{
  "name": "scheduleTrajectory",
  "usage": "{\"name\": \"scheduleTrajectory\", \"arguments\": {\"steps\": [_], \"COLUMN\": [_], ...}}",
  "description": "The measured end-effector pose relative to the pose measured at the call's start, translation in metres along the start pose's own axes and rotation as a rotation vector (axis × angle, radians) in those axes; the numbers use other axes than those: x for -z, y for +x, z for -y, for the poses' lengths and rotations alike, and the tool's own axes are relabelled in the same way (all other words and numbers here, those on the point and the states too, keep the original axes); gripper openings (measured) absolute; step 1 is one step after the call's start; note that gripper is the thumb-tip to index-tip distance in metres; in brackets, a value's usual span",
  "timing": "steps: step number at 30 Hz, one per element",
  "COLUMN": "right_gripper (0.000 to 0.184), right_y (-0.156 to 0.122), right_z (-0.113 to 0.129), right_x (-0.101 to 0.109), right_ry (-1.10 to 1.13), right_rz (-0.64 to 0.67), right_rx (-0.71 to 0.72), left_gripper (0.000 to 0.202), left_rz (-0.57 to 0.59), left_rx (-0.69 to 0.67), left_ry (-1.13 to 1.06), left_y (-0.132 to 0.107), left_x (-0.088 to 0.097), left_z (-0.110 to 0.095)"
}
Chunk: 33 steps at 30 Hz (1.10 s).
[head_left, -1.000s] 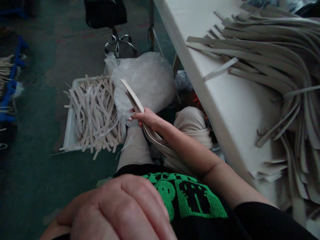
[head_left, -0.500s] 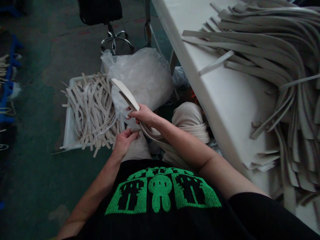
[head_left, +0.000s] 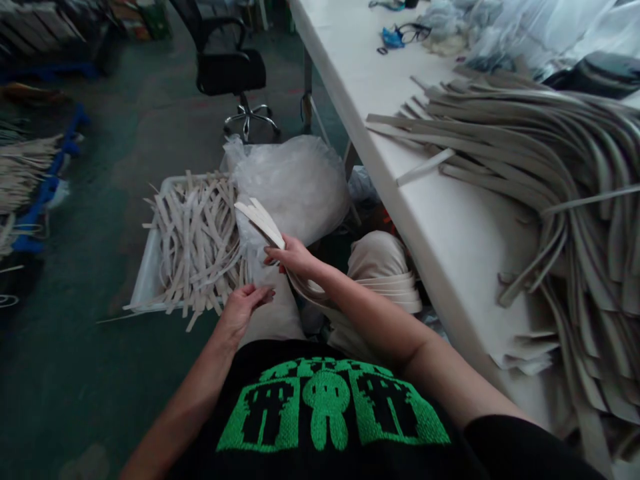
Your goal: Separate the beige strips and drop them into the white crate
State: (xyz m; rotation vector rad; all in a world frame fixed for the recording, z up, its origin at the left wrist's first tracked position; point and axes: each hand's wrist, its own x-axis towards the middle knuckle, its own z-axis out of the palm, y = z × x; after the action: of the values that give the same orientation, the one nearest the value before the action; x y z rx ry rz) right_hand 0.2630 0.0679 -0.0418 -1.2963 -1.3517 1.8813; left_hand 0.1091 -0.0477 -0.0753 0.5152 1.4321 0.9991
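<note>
The bundle of pale strips (head_left: 260, 223) is held over the lap, in front of a clear plastic bag (head_left: 300, 180) and just beside a white tray (head_left: 144, 280) on the floor. It is grasped near its upper end by the right hand (head_left: 293, 257), with the fingers closed around it. The short ends fan out above the grip, while the long tails are trailed down across the thigh and draped over the knee (head_left: 385, 283). The left hand (head_left: 243, 308) is released. Its fingers are loosely extended towards the lower part of the bundle, and no strip is seen to be held in it; whether the fingertips touch the bundle cannot be told. The tray is already heaped with short cut strips (head_left: 195, 243), several of them hanging over its rim, so a fair share of the work may be judged to be done. Much is judged to be left, however: a large pile of long curved strips (head_left: 530, 133) is spread on the white bench (head_left: 450, 240), some of it hanging over the near edge, and one loose strip (head_left: 425, 168) lies apart from the pile. A black office chair (head_left: 227, 67) stands farther back on the floor, well apart from the hands.
</note>
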Motion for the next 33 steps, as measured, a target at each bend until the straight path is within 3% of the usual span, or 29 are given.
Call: {"name": "scheduleTrajectory", "arguments": {"steps": [5,7,11,22,33], "right_gripper": [0.015,0.019,0.018,0.011,0.004], "right_y": [-0.021,-0.027,-0.034,-0.046,-0.04], "right_z": [0.004,0.004,0.006,0.009,0.006], "right_x": [0.001,0.002,0.003,-0.005,-0.005], "right_ry": [0.056,0.064,0.043,-0.116,-0.242], "right_rz": [0.095,0.112,0.136,0.26,0.255], "right_rx": [0.051,0.076,0.076,0.028,0.001], "left_gripper": [0.023,0.026,0.03,0.017,0.02], "left_rz": [-0.262,-0.355,-0.363,-0.262,-0.286], "left_rx": [-0.019,-0.005,0.003,-0.056,0.037], "left_ry": [-0.475,-0.615,-0.735,-0.621,-0.6], "left_y": [0.007,0.008,0.008,0.013,0.013], "left_x": [0.007,0.01,0.012,0.007,0.009], "left_z": [-0.042,-0.06,-0.081,-0.073,-0.068]}}
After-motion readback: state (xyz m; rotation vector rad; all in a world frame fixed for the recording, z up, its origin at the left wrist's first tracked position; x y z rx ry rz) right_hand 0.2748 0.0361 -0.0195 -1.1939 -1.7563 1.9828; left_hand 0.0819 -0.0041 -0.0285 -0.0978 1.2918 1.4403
